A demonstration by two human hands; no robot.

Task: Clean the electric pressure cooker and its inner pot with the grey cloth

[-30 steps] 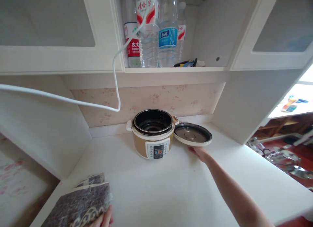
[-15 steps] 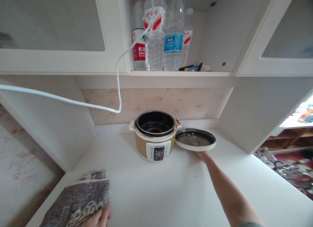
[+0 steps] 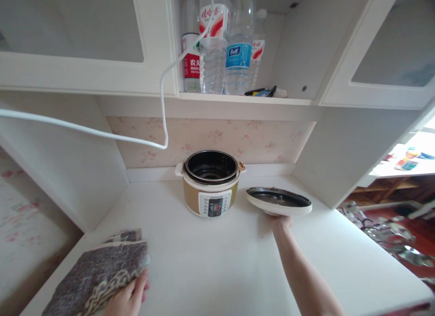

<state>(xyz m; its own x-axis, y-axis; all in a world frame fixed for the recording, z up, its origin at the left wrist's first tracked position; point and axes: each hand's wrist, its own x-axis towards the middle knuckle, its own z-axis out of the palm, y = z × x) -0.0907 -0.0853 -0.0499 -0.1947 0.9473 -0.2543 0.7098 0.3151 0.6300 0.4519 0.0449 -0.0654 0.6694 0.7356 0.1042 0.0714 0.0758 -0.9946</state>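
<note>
A: What's just changed?

B: Lid [image 3: 278, 200]. It's right of ctr in the frame, inner side up, and tipped more edge-on to us. R hand [image 3: 281, 222] has it from below.

A: How's that grip?

B: Closed on it, AFAICT; fingers are mostly hidden under the lid, so can't tell how tight.

A: And what's that mean for the work?

B: Lid's fully clear of the cooker [image 3: 211, 191], which sits mid-frame on the counter [image 3: 217, 261], against the back. Its pot [image 3: 210, 167] is uncovered, dark inside; can't make out any contents from here.

A: Diff vs. ½ sec ago?

B: Then the lid was right up against the cooker's right side, w/ more of its inner face showing. Now there's a strip of bare counter btwn them.

A: L hand [image 3: 126, 295]?

B: Same job as before: lower left, thumb & fingers pinched shut on the edge of the cloth [image 3: 105, 270]. Cooker hasn't moved on the counter; the whole view's shifted a touch, prob. just the head.
</note>
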